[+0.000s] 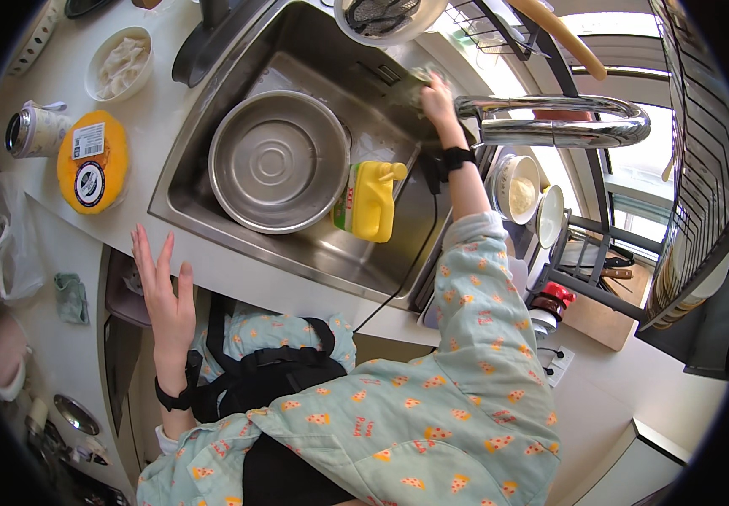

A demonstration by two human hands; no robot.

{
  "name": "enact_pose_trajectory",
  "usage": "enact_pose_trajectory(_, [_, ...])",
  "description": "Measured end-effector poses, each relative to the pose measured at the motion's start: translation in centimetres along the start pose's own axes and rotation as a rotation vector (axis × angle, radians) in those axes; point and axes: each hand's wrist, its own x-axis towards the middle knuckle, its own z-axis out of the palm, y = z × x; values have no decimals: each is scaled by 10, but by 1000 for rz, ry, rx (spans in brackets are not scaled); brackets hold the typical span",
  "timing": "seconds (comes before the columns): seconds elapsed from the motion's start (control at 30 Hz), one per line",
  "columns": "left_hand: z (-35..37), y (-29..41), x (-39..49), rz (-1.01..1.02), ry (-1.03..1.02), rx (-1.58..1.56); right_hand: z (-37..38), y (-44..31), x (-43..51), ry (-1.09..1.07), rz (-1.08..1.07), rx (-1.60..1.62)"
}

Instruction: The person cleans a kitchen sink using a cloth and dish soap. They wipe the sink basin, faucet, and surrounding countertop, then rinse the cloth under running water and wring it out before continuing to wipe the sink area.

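My right hand (438, 104) reaches over the back wall of the stainless steel sink (339, 250), beside the base of the chrome faucet (529, 131). Its fingers hold a greyish-green cloth (410, 90), which looks blurred. In the sink lie a round metal basin (279, 161) and, against its side, a yellow plastic jug (374, 201) with a capped spout. My left hand (165, 291) is raised near the counter's front edge, fingers spread and holding nothing. The wrapped yellow-orange round item (92, 166), bearing labels, sits on the counter beyond it.
A bowl of dumplings (119, 64) and a patterned flask (40, 131) stand on the left counter. Near the sink's top edge is a container with black mesh (380, 19). Bowls (519, 190), knives (617, 269) and a dish rack (700, 145) are at the right. A black cord (424, 243) crosses the sink.
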Motion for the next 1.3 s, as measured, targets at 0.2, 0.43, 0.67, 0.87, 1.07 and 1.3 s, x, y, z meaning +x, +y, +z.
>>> enact_pose_trajectory(0.2, [-1,-5,-4,-16,0,-4,-7,42,18,-24,152,80])
enact_pose_trajectory(0.43, [1,22,2,138,-73,-4,-15,43,-3,-210,31,527])
enact_pose_trajectory(0.67, [5,80,12,499,-199,-117,-61,-14,-80,52,157,847])
enact_pose_trajectory(0.87, [2,125,9,713,-351,-239,-84,-63,-142,188,196,1504])
enact_pose_trajectory(1.07, [6,138,-1,799,-473,-282,-80,-66,-189,401,301,1864])
enact_pose_trajectory(1.3, [32,133,11,677,-537,-369,-70,-96,-238,335,201,2280])
